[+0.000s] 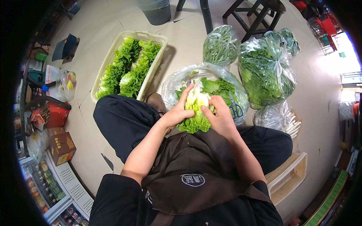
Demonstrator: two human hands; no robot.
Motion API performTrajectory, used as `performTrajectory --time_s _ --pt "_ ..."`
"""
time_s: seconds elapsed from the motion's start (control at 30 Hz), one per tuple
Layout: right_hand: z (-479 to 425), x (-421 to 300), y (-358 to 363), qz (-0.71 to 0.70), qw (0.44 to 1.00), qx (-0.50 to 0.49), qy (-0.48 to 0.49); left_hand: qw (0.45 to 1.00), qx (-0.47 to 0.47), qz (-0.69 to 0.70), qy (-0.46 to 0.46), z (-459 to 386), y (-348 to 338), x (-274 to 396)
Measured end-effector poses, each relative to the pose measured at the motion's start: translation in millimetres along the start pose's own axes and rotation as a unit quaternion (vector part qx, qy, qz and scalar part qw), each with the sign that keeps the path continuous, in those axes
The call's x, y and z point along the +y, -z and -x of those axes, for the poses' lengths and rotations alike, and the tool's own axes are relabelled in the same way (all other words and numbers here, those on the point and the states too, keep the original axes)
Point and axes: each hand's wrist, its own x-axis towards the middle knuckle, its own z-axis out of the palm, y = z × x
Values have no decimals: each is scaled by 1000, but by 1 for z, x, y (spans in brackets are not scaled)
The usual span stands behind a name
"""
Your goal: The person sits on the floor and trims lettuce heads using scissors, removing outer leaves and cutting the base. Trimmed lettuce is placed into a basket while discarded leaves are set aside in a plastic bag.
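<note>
A head of leafy lettuce (195,110) is between my two hands, above my lap, its pale base pointing away from me. My left hand (182,110) supports it from the left with thumb and fingers spread around the leaves. My right hand (219,113) grips the pale part at the right side with thumb and fingers. Beneath and beyond the lettuce lies an open clear plastic bag (175,76) with loose green leaves (216,86) and trimmings in it. Scissors with blue handles (237,109) rest on the bag's right side.
A cream plastic basket (154,67) holding rows of lettuce stands at the front left. Filled vegetable bags (267,73) (221,45) sit at the front right, beside white stalks (292,125). Another basket (287,178) lies behind my right knee. A stool (260,17) and bin (155,12) stand farther off.
</note>
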Motion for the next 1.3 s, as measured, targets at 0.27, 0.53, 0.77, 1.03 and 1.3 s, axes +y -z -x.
performTrajectory --time_s 0.27,0.53,0.77,1.03,1.3 --pt "-7 9 13 -283 945 -88 -139 979 8 187 78 2 1 6" --pt "-1 5 1 -122 987 -70 -72 973 27 214 82 0 -9 2" --pt "-8 5 14 -314 922 -113 -197 947 9 303 104 0 0 2" --pt "0 28 -8 -212 963 -20 -164 968 30 230 91 -1 -7 -2" --pt "-4 7 -9 -113 981 26 -157 966 17 241 92 -3 -2 -3"
